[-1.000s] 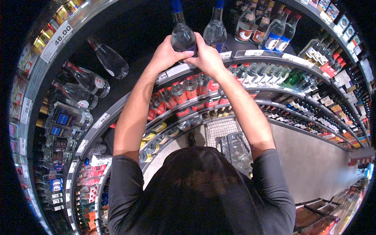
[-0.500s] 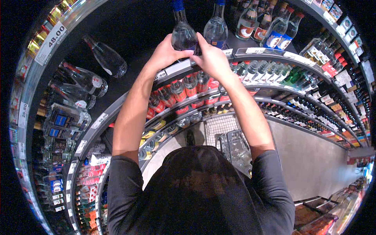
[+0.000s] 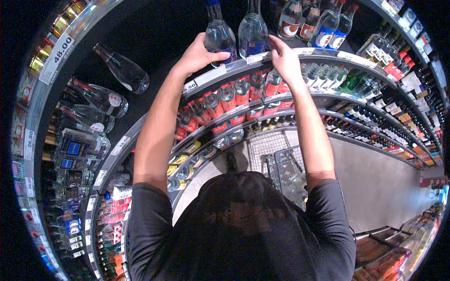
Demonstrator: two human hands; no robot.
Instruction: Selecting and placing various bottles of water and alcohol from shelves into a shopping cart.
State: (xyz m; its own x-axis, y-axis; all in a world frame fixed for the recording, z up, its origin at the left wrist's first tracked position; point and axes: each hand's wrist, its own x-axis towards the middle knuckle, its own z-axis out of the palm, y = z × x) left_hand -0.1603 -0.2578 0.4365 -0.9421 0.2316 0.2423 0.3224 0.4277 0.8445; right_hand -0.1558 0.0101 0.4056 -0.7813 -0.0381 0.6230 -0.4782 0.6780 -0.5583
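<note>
Clear bottle stands on a dark shop shelf, left hand grasping it; right hand rests loosely on the shelf edge beside a second bottle. Wire trolley below.

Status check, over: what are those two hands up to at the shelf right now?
Left hand gripping clear bottle with blue label. Right hand open at shelf edge, beside second clear bottle. Nothing in the way, over.

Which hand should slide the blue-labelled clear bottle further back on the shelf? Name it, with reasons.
Left. The left hand already wraps the clear bottle, while the right hand rests on the shelf edge beside the neighbouring bottle.
</note>
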